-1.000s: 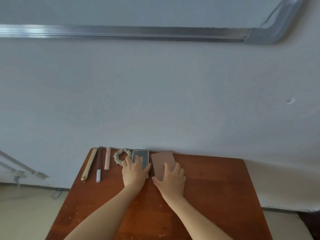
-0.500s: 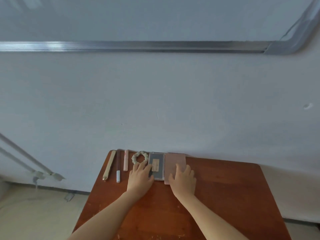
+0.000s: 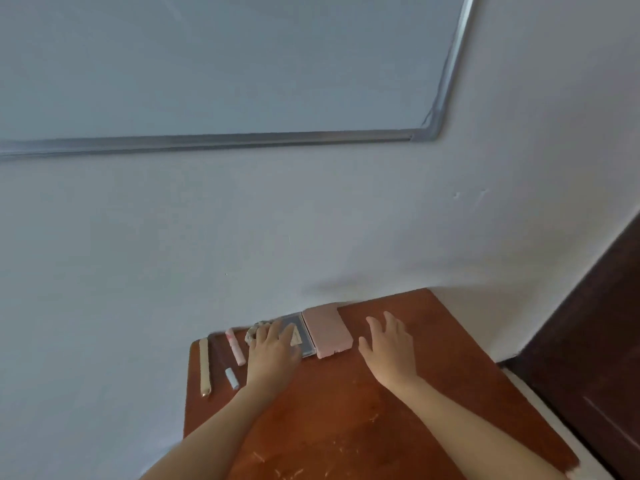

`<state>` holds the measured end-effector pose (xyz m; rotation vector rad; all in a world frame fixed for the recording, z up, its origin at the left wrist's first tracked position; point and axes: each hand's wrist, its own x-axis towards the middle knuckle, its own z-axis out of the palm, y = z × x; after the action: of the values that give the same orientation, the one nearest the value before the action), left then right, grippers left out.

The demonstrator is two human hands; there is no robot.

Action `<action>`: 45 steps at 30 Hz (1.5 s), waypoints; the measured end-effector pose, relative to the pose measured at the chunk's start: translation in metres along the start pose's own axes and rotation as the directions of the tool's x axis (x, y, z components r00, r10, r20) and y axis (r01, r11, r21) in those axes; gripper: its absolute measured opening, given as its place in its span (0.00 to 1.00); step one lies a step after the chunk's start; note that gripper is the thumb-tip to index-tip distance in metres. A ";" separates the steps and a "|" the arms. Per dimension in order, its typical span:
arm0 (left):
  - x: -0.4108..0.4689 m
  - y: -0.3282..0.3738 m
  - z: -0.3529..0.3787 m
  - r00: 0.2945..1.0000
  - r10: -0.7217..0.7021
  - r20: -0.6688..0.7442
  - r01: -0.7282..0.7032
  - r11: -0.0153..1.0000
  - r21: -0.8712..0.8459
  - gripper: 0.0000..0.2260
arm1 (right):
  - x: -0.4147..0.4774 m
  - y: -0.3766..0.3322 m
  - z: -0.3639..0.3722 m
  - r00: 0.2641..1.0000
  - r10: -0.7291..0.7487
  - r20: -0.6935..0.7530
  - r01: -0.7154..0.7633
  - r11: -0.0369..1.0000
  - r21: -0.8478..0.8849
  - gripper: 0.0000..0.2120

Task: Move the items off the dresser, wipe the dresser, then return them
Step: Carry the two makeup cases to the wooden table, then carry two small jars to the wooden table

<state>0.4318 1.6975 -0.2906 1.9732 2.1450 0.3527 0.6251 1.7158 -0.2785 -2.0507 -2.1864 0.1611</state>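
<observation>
The brown wooden dresser top [image 3: 346, 420] carries a row of small items along the wall. From left: a beige stick [image 3: 205, 367], a dark pen with a pale cap [image 3: 225, 365], a pink tube [image 3: 235, 346], a pale beaded ring [image 3: 252, 332], a clear grey case [image 3: 300, 336] and a pink box [image 3: 327, 333]. My left hand [image 3: 272, 351] lies with straight fingers on the grey case and partly covers the ring. My right hand [image 3: 389, 349] is spread open just right of the pink box, apart from it.
A white wall rises right behind the dresser, with a metal-framed whiteboard [image 3: 242, 64] above. A dark wooden door or cabinet [image 3: 595, 341] stands close at the right. The dresser's front half shows scratched bare wood.
My right hand has come off the pink box and moved right. My left hand stays on the grey case. The view has swung left and tilted.
</observation>
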 end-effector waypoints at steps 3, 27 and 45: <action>-0.017 0.007 -0.005 0.989 0.146 0.012 -0.146 0.989 0.006 0.21 | -0.037 0.010 -0.011 0.999 0.041 -0.034 -0.043 0.997 -0.066 0.24; -0.276 0.383 0.038 0.433 0.901 0.037 -0.901 0.433 0.004 0.25 | -0.469 0.291 -0.133 0.819 0.527 -0.227 -0.574 0.746 -0.338 0.23; -0.552 0.626 0.068 -0.242 0.968 -0.072 -0.949 -0.251 -0.191 0.25 | -0.800 0.380 -0.181 0.222 0.815 -0.535 -0.952 0.062 -0.301 0.21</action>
<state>1.0925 1.1983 -0.1660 2.9443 -0.2974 0.5457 1.0789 0.9390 -0.1887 -3.2565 -0.3836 -0.7298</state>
